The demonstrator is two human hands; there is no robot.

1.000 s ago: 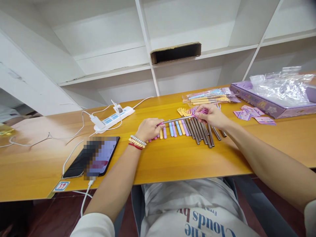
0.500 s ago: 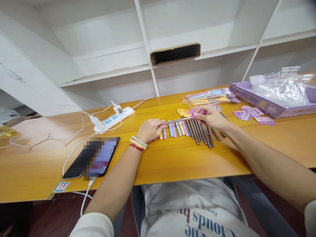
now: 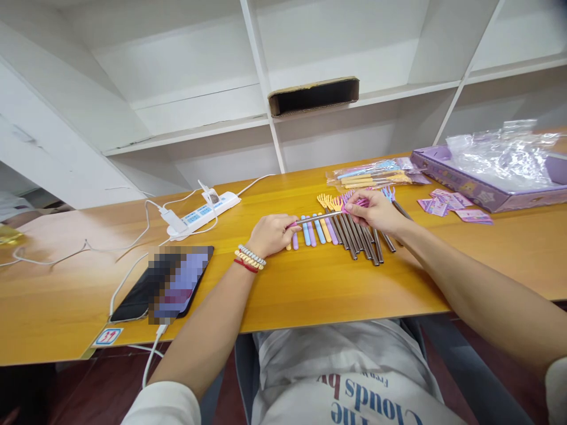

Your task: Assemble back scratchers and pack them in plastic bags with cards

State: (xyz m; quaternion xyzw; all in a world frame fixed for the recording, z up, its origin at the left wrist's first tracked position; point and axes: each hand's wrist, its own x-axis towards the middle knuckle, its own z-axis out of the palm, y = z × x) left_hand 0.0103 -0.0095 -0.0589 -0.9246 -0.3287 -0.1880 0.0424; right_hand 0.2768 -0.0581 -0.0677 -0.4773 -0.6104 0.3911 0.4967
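Note:
A back scratcher (image 3: 325, 216) with a metal rod is stretched level between my hands. Closed around its pink handle end is my left hand (image 3: 271, 232), with beaded bands on the wrist. My right hand (image 3: 372, 210) pinches the pink claw-shaped head, partly covering it. Beneath and beside the right hand lie several metal rods (image 3: 358, 239) with yellow, pink and blue claw heads. Loose blue, purple and yellow handles (image 3: 319, 230) lie in a row between the hands, some hidden behind the left one.
Behind lie bagged back scratchers (image 3: 374, 174). To the right are small printed cards (image 3: 447, 203) and a purple box (image 3: 482, 198) holding clear plastic bags. A power strip (image 3: 206, 215) with cables and a phone (image 3: 183, 283) are on the left. White shelving (image 3: 274, 136) rises behind the table.
Both hands keep their hold on the back scratcher in nearly the same place. The right hand has shifted very slightly left; little else differs.

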